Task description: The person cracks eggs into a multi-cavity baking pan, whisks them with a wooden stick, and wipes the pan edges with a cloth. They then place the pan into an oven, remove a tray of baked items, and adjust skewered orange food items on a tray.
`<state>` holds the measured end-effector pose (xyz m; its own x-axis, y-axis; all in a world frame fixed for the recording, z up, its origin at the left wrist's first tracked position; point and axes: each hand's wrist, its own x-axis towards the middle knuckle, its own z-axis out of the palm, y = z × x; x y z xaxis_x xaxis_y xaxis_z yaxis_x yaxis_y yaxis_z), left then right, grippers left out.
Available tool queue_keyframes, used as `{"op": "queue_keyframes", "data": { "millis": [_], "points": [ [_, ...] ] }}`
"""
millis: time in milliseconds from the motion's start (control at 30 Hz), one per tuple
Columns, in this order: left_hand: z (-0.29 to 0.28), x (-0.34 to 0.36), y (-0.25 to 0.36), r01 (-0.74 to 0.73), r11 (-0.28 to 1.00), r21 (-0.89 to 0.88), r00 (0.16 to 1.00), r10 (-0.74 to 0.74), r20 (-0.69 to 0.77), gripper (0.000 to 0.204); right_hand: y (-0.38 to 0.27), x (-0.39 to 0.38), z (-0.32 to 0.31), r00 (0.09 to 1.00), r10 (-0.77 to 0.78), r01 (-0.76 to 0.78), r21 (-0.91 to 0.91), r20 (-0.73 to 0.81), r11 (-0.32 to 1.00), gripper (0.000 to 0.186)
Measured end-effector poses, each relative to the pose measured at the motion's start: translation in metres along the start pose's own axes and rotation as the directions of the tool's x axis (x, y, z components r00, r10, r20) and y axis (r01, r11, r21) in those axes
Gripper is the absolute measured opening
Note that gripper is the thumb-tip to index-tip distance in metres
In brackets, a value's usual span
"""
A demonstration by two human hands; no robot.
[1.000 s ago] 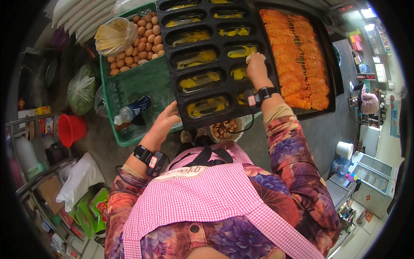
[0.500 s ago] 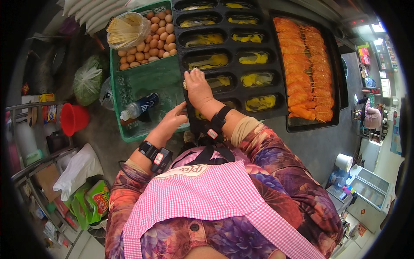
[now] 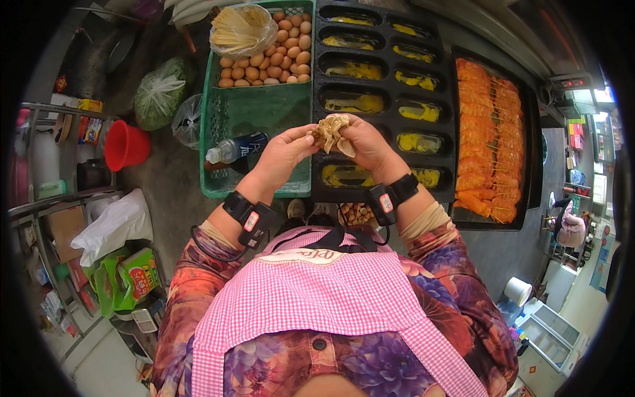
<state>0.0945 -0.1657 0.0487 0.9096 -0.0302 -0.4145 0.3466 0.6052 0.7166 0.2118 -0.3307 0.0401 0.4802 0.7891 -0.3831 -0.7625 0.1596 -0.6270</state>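
Observation:
A crumpled tan wad (image 3: 331,131), cloth or paper, is held between my two hands over the near left corner of the black mould tray (image 3: 387,99). My left hand (image 3: 284,151) pinches it from the left with the fingertips. On its other side my right hand (image 3: 365,142) is closed around it, partly hiding it. Two columns of oval hollows run along the tray, with yellow, egg-like patches in them. Just left of my hands stands a green crate (image 3: 258,109). A bottle with a dark blue label (image 3: 239,148) lies in its near part.
Brown eggs (image 3: 281,56) and a bag of wooden sticks (image 3: 243,31) fill the crate's far end. Orange skewered meat (image 3: 489,139) lies on a dark tray at right. On the left are a red bucket (image 3: 127,145) and a bag of greens (image 3: 161,94). A person (image 3: 570,225) sits far right.
My right hand has drawn back from the tray's left edge with the wad. My left hand has lifted from the crate's edge to meet it. The view has shifted.

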Motion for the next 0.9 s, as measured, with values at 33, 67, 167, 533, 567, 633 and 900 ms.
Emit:
{"op": "queue_keyframes", "data": {
  "millis": [33, 67, 167, 533, 567, 633, 900],
  "points": [
    [0.005, 0.001, -0.001, 0.003, 0.999, 0.052, 1.0, -0.002, -0.025, 0.051, 0.003, 0.001, 0.0, 0.995, -0.061, 0.057, -0.056, -0.073, 0.997, 0.024],
    [0.01, 0.003, -0.002, -0.009, 0.995, 0.096, 0.999, 0.012, -0.032, 0.052, 0.006, 0.003, 0.0, 0.976, -0.131, 0.111, -0.122, -0.172, 0.986, 0.024],
    [0.026, 0.006, -0.006, -0.043, 0.99, 0.131, 0.999, 0.042, 0.01, 0.056, 0.018, 0.006, 0.002, 0.876, -0.391, 0.212, -0.504, -0.281, 0.837, 0.029],
    [0.03, 0.019, -0.006, 0.002, 0.999, -0.05, 0.98, 0.008, 0.199, 0.06, 0.009, -0.004, -0.033, 0.915, -0.372, 0.183, -0.662, -0.156, 0.727, 0.037],
    [0.024, 0.023, -0.007, -0.024, 0.998, 0.053, 0.991, 0.017, 0.13, 0.06, 0.0, -0.005, -0.043, 0.9, -0.39, 0.156, -0.691, -0.195, 0.705, 0.033],
    [0.01, 0.033, -0.007, -0.036, 0.962, 0.269, 0.999, 0.039, -0.006, 0.062, -0.027, -0.003, -0.069, 0.841, -0.481, 0.148, -0.749, -0.248, 0.646, 0.025],
    [-0.028, 0.083, -0.006, 0.129, 0.76, 0.638, 0.976, 0.015, -0.216, 0.076, -0.128, -0.007, -0.183, 0.379, -0.863, -0.224, -0.938, -0.334, 0.265, 0.017]
  ]
}}
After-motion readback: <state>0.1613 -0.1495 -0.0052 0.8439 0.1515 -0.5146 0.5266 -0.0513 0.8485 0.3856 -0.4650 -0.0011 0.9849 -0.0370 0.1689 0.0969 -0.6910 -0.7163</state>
